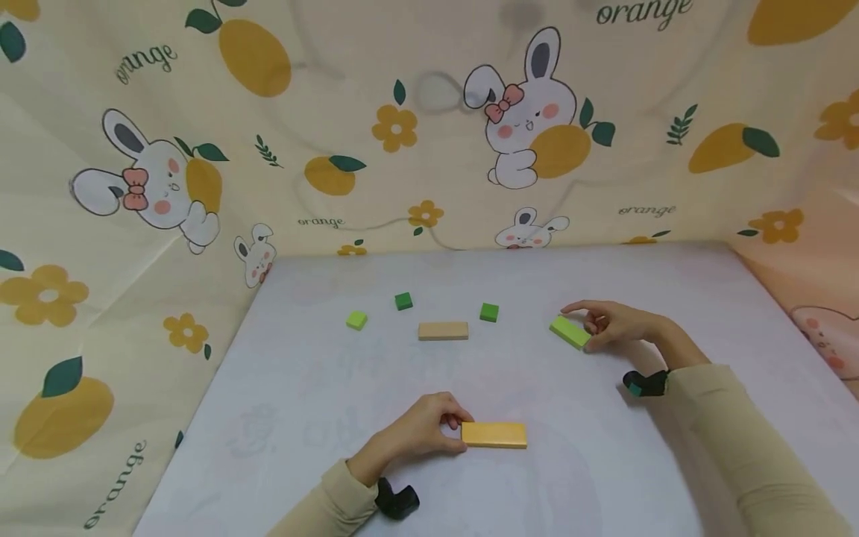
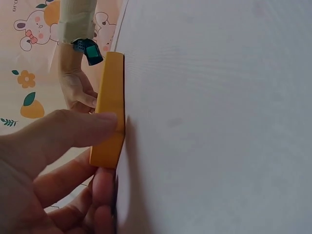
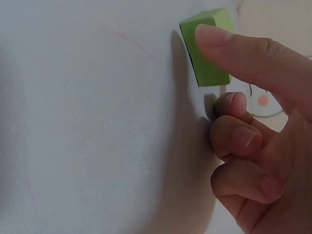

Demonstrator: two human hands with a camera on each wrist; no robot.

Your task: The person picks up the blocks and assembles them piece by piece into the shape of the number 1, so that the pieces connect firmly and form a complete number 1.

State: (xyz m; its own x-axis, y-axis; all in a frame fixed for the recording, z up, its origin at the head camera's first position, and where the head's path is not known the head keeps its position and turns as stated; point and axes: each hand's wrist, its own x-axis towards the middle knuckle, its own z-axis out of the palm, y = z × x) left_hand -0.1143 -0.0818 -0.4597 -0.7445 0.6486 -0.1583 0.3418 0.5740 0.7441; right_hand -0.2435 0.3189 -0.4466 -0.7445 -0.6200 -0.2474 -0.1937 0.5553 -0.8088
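Note:
My left hand (image 1: 426, 426) pinches the left end of a long yellow-orange wooden block (image 1: 494, 435) near the front of the table. The left wrist view shows the thumb across this block (image 2: 111, 92) and fingers at its end. Farther back on the right, my right hand (image 1: 625, 325) holds a light green rectangular block (image 1: 570, 333) by its two ends, between thumb and index finger. That block lies slanted and looks to be on the table. In the right wrist view the thumb presses the green block's (image 3: 212, 68) near face; the index finger is hidden behind it.
On the white table (image 1: 302, 447) a tan block (image 1: 443, 331) lies at mid-back. Around it are a small light green block (image 1: 357, 320), a dark green block (image 1: 403, 301) and a green block (image 1: 489, 312). A printed cloth (image 1: 429, 164) rises behind the far edge.

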